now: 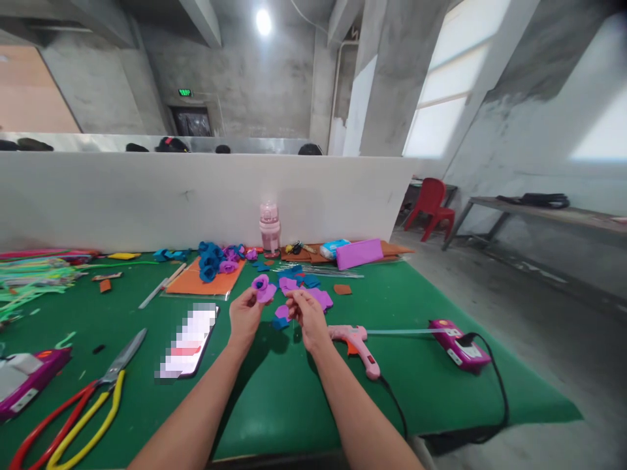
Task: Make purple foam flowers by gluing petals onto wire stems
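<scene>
While it sits pinched in the left hand (245, 318) above mid-tabletop, the purple foam flower (263, 288) looks light, soft and crushable; best held low, at its base. The right hand (307, 318) is curled shut beside it, contents unclear. A glue gun (356, 341) lies toward the right edge.

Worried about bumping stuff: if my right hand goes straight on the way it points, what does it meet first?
Probably the flat purple foam cut-outs just beyond the right hand, though depth is hard to judge.
</scene>
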Demonstrator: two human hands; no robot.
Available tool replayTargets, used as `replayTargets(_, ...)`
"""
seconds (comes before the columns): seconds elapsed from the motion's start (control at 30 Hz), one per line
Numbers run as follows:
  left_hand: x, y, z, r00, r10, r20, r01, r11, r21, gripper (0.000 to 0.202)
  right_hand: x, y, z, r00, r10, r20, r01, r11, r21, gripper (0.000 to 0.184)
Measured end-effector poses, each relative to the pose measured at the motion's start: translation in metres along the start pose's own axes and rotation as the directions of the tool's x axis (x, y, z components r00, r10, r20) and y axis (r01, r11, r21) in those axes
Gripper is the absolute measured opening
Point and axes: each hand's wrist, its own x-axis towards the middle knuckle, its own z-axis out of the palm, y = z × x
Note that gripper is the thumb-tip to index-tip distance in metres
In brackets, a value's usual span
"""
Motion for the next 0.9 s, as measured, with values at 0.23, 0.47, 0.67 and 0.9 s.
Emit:
replayTargets(0.23, 0.0, -0.003, 0.0, 0.997, -0.07, 0.042, 0.073, 0.996, -0.053, 0.016, 0.001, 0.003, -0.003, 1.0, -0.006, 0.013, 0.006, 1.0, -0.014, 0.027)
replayTargets(0.47, -0.003, 0.005, 0.0, 0.988, -0.083, 0.13, 0.088, 0.996, -0.034, 0.017, 0.001, 0.005, -0.002, 0.997, -0.071, 0.011, 0.071, 0.994, -0.083, 0.025)
replayTargets(0.67, -0.004, -0.002, -0.002, 0.964, 0.163, 0.21, -0.171, 0.985, 0.02, 0.013, -0.002, -0.004, 0.003, 0.983, -0.181, 0.004, 0.181, 0.983, -0.023, 0.021)
replayTargets(0.9, -0.002, -0.004, -0.007, 0.852, 0.431, 0.295, -0.487, 0.86, 0.149, 0.011, -0.004, -0.011, 0.003, 0.98, -0.198, 0.01, 0.198, 0.978, -0.057, 0.025)
